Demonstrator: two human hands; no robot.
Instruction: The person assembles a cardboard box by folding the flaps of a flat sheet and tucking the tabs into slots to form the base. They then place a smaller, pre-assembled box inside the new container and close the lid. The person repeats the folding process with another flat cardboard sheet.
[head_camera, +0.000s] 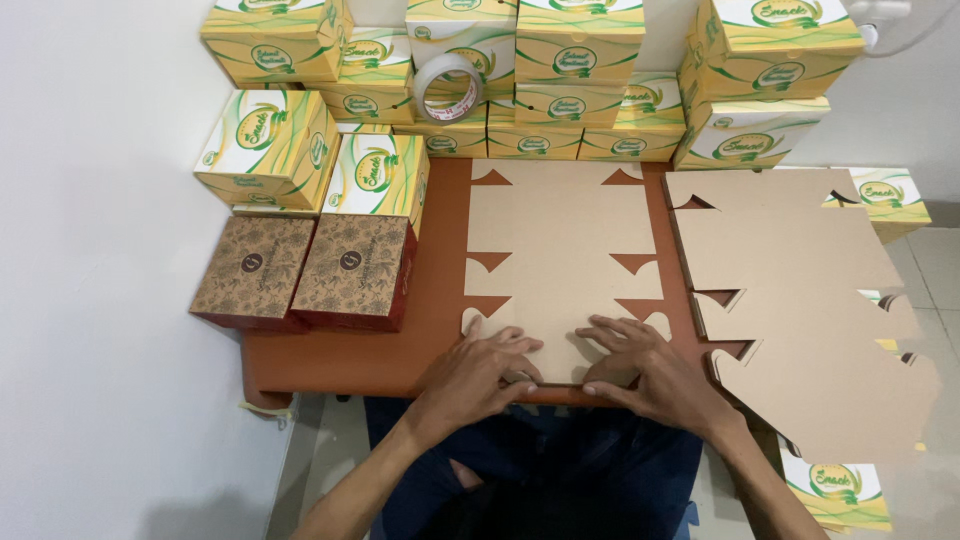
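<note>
Flat blank: brown die-cut cardboard sheet (555, 255), plain side up, spread across the middle of the surface (440, 290), near edge right at the front rim; laid square, within easy reach of both arms.
Left hand: left hand (478, 368) palm down on the near left corner of the sheet, fingers spread and angled inward, pressing rather than gripping; apparently pinning or creasing the bottom flap.
Right hand: right hand (650, 372) mirrored on the near right corner, fingers spread, pressed flat, nothing pinched; fingertips pointed toward the other hand, a small gap between them.
Spare blanks: stack of further cut sheets (800, 310) just to the right, fanned and overhanging the surface edge; kept beside the working sheet, likely for easy taking.
Finished boxes: yellow-and-green printed boxes (575, 60) stacked along the wall and left side, out of the working area.
Dark boxes: two brown patterned boxes (305, 268) side by side at the left front.
Tape: clear tape roll (447, 87) propped against the rear stack, well apart from both hands.
</note>
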